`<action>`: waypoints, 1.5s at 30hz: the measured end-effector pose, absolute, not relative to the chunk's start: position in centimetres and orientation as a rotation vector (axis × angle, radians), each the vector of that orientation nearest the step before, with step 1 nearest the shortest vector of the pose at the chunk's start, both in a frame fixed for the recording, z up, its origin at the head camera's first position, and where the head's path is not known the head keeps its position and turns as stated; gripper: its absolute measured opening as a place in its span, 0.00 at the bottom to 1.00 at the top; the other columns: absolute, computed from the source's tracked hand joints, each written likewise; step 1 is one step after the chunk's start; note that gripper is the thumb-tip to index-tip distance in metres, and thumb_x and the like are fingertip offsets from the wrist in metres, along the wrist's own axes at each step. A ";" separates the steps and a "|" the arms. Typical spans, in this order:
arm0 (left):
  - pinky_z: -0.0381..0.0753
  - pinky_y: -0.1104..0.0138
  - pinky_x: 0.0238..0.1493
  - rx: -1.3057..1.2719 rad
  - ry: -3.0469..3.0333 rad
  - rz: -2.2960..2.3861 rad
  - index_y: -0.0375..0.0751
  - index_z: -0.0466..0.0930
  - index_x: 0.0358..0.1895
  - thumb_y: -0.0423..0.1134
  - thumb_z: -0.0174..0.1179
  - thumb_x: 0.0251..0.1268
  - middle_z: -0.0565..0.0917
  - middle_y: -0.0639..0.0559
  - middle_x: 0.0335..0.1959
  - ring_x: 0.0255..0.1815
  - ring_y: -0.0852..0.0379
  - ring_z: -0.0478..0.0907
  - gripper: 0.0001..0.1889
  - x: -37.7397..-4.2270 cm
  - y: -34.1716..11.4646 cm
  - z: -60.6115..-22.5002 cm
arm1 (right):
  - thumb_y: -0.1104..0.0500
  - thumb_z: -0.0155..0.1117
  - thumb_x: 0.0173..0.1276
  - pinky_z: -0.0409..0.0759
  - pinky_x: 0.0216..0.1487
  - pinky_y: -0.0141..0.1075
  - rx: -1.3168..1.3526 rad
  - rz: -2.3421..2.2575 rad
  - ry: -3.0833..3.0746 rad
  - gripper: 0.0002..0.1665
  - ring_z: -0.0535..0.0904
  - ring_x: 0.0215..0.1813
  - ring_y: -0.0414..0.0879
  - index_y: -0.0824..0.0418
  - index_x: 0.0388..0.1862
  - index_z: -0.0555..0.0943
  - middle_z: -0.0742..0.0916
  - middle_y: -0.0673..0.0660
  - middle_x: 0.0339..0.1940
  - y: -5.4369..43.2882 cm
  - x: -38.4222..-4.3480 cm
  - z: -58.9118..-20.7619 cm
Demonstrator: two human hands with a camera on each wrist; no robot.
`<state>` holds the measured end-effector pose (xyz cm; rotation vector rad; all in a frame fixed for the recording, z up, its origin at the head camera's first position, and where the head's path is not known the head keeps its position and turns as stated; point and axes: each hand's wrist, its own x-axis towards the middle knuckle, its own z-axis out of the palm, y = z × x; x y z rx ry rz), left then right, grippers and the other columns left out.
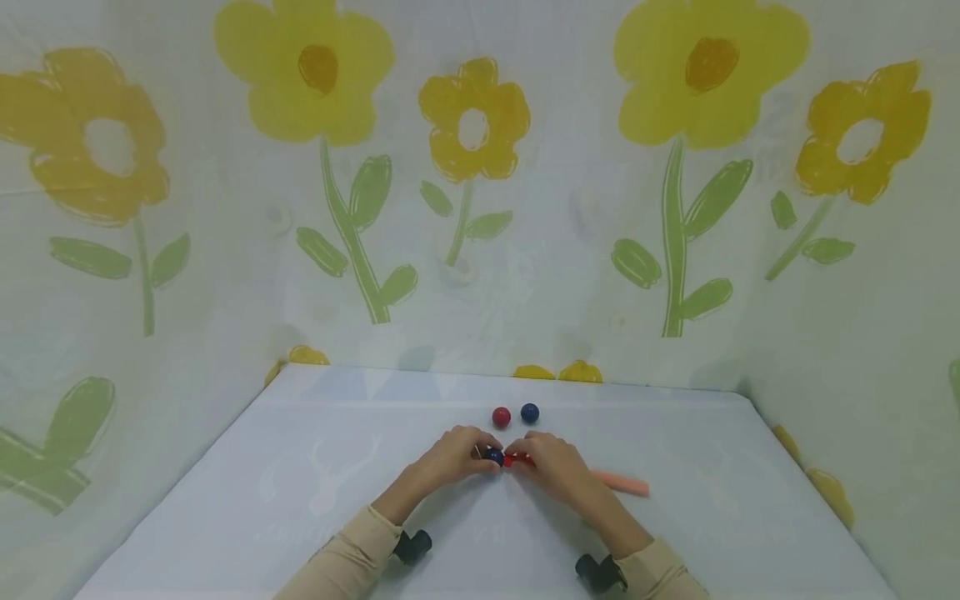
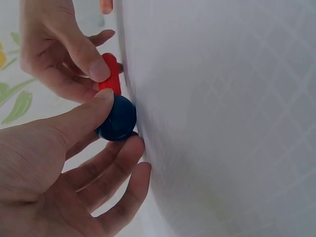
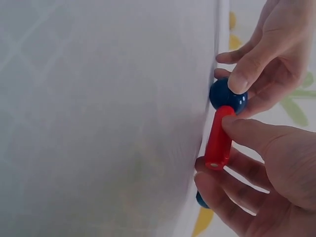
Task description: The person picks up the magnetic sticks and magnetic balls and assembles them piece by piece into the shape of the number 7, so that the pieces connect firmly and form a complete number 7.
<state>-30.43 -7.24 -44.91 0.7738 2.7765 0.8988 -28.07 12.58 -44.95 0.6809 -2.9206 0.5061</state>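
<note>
Between thumb and fingers, my left hand (image 1: pixel 454 455) pinches a glossy blue ball (image 2: pixel 119 118) low over the white table. My right hand (image 1: pixel 553 465) holds a short red rod (image 3: pixel 218 140) by its sides, thumb on top. One rod end meets the blue ball, and the other end shows a small metallic disc in the right wrist view. Just beyond the hands, a red ball (image 1: pixel 501 417) and a second blue ball (image 1: pixel 529 413) sit side by side on the table. A longer orange-pink rod (image 1: pixel 622 483) lies to the right, partly covered by my right forearm.
The white table (image 1: pixel 480 575) ends at a curtain (image 1: pixel 525 275) printed with yellow flowers, which hangs along the back and both sides. Black wrist devices (image 1: pixel 412 547) stick out by both cuffs, close above the tabletop.
</note>
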 end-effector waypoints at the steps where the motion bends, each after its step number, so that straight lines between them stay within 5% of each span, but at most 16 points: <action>1: 0.77 0.76 0.36 0.773 2.773 0.903 0.47 0.86 0.51 0.43 0.71 0.57 0.87 0.54 0.37 0.31 0.63 0.76 0.17 -30.5 -7.2 -44.9 | 0.57 0.73 0.61 0.83 0.43 0.35 0.680 0.512 -2.922 0.13 0.80 0.35 0.39 0.52 0.46 0.88 0.87 0.47 0.32 12.6 -28.1 -44.9; 33: 0.79 0.73 0.37 0.735 2.658 1.020 0.47 0.86 0.51 0.41 0.70 0.59 0.86 0.54 0.39 0.34 0.60 0.77 0.16 -30.7 -7.9 -44.9 | 0.57 0.74 0.58 0.83 0.54 0.43 0.307 0.657 -3.193 0.15 0.81 0.45 0.44 0.54 0.46 0.86 0.85 0.49 0.38 15.6 -30.5 -44.4; 45: 0.80 0.72 0.37 0.772 2.651 1.043 0.46 0.86 0.51 0.41 0.70 0.58 0.86 0.53 0.39 0.34 0.61 0.77 0.16 -30.8 -8.1 -45.1 | 0.53 0.75 0.59 0.83 0.47 0.39 0.170 0.639 -3.129 0.35 0.77 0.38 0.44 0.59 0.64 0.74 0.83 0.53 0.36 15.5 -31.6 -44.3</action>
